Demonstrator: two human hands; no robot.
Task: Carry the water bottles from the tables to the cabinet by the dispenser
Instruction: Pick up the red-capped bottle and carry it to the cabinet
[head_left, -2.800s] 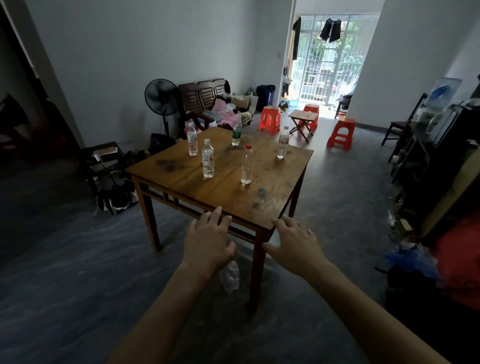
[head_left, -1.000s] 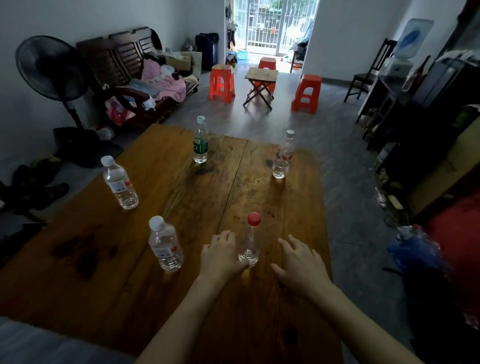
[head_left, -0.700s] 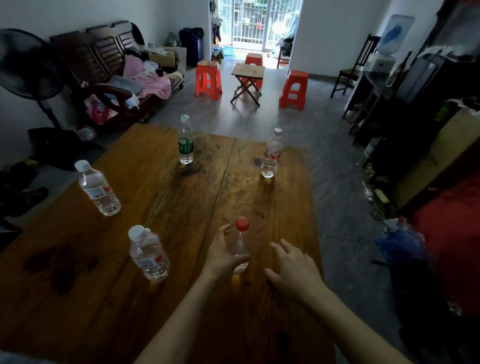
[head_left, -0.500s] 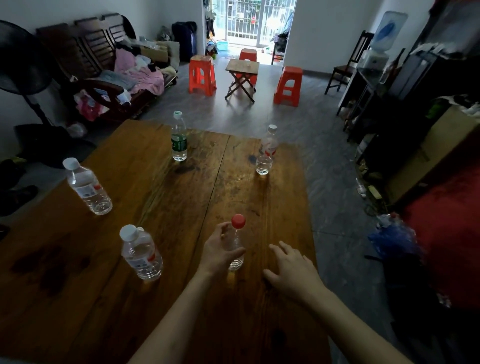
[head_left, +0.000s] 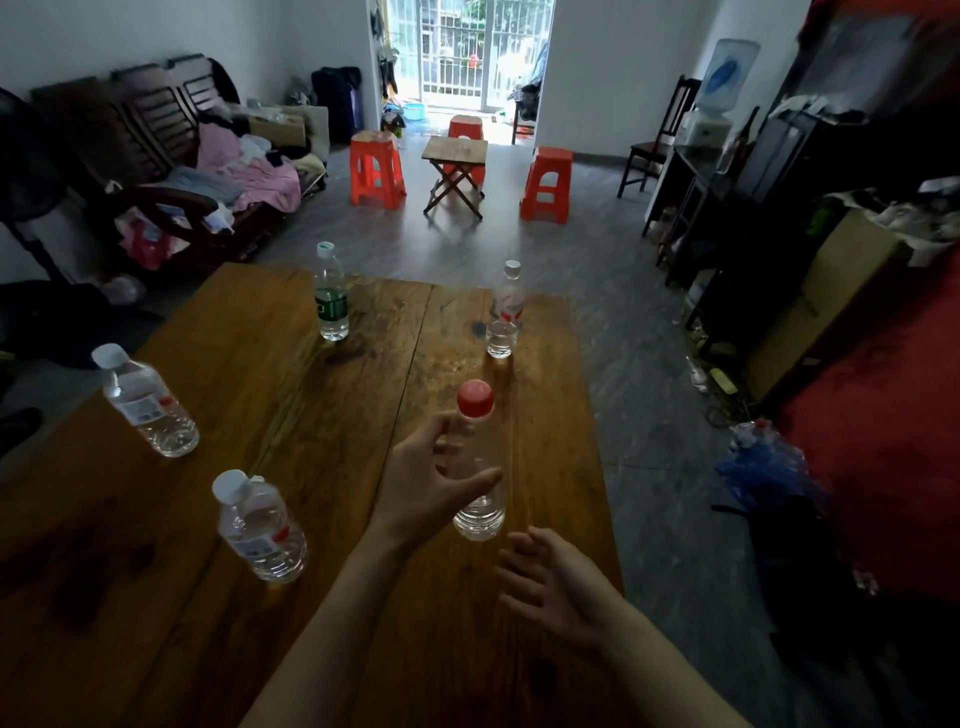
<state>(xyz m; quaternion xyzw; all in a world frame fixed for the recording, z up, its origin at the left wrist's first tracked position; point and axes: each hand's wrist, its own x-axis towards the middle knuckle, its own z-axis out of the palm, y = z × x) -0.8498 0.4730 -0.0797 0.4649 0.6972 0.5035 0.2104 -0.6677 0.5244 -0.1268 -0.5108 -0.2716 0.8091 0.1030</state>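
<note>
A clear red-capped bottle (head_left: 479, 499) is held in my left hand (head_left: 426, 483), which wraps its body just above the wooden table (head_left: 322, 467). My right hand (head_left: 550, 584) hovers open, fingers spread, just below and right of that bottle. Several more bottles stand on the table: a white-capped bottle (head_left: 260, 530) near left, another white-capped bottle (head_left: 148, 402) farther left, a green-labelled bottle (head_left: 331, 293) at the far middle, and a red-labelled bottle (head_left: 505, 312) at the far right. The water dispenser (head_left: 719, 88) stands at the far right beside a dark cabinet (head_left: 696, 197).
A small folding table (head_left: 456, 156) with three orange stools (head_left: 376, 169) around it stands across the room. A wooden bench (head_left: 171, 171) piled with clothes lines the left wall. Dark furniture, a cardboard box (head_left: 815, 306) and floor clutter run along the right side.
I walked up to the table. My left hand closed around the red-capped bottle and lifted it slightly; my right hand stayed open beside it.
</note>
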